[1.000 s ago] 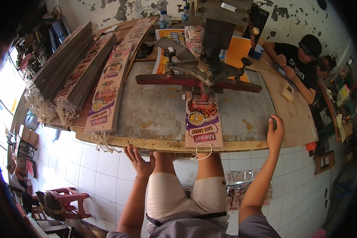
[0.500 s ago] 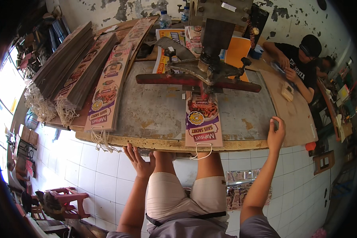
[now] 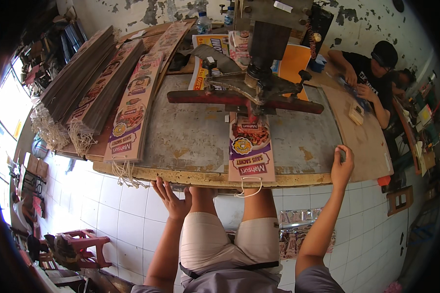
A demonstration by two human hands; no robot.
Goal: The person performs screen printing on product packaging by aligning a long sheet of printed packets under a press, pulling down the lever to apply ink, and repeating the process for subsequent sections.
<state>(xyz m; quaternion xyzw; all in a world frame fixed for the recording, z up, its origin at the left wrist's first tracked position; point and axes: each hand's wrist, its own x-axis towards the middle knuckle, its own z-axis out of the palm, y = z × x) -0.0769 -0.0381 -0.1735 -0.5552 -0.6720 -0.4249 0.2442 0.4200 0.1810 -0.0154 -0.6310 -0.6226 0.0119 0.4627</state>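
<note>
My left hand (image 3: 173, 199) rests with spread fingers against the table's front edge (image 3: 200, 179), holding nothing. At the right corner of the metal plate (image 3: 190, 141), my right hand (image 3: 342, 165) has its fingers loosely curved and apart, also empty. Between my hands, a long pink printed hanging strip (image 3: 250, 151) lies on the plate, its near end at the table edge. A white string loop (image 3: 250, 188) hangs from that end. The strip's far part goes under the press (image 3: 257, 90), a dark metal head with a red crossbar.
At the left lie thick stacks of similar strips (image 3: 127, 115) with bunched strings. Bottles (image 3: 203, 23) and printed sheets stand or lie behind the press. At the far right a person (image 3: 371, 80) handles something small near a wooden block (image 3: 355, 113). A red stool (image 3: 85, 248) is on the floor.
My right hand has shifted very slightly right along the table. The person at the right has moved their hands a little. My left hand and the strip look unmoved.
</note>
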